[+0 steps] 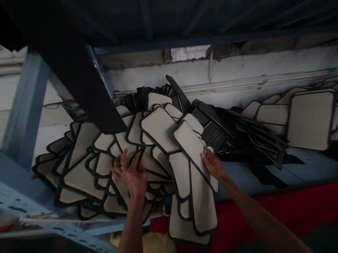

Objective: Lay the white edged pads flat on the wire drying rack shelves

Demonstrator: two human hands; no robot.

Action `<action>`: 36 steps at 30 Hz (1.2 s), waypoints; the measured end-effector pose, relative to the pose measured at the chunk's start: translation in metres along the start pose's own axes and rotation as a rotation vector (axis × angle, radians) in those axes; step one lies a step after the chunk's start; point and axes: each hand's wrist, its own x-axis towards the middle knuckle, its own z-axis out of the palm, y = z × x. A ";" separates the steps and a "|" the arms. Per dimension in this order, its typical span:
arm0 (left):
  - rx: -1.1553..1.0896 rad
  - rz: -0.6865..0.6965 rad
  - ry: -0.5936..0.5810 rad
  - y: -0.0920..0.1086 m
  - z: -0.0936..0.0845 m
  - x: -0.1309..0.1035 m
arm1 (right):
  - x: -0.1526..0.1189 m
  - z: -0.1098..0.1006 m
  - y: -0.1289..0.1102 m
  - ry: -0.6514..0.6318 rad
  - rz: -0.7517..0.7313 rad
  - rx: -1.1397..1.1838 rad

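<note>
A large heap of flat grey panels with rounded corners and dark edges (160, 129) lies on a blue shelf. My left hand (131, 173) rests on the middle of the heap, its fingers spread and slightly bent. To the right, my right hand (212, 164) touches the right edge of a long narrow panel (190, 144), thumb and fingers around that edge. Below it, several long panels (203, 201) overhang the shelf's front edge.
Dark panels (215, 127) are stacked behind and right, with another grey pile (311, 120) farther right. Blue posts (26, 109) stand at left, and a black strip (81, 71) hangs over the heap. Red cloth (279, 211) lies along the front; a shelf spans overhead.
</note>
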 end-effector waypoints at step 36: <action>-1.055 -0.560 0.287 -0.001 -0.074 -0.023 | -0.075 -0.033 -0.014 -0.064 -0.146 -0.097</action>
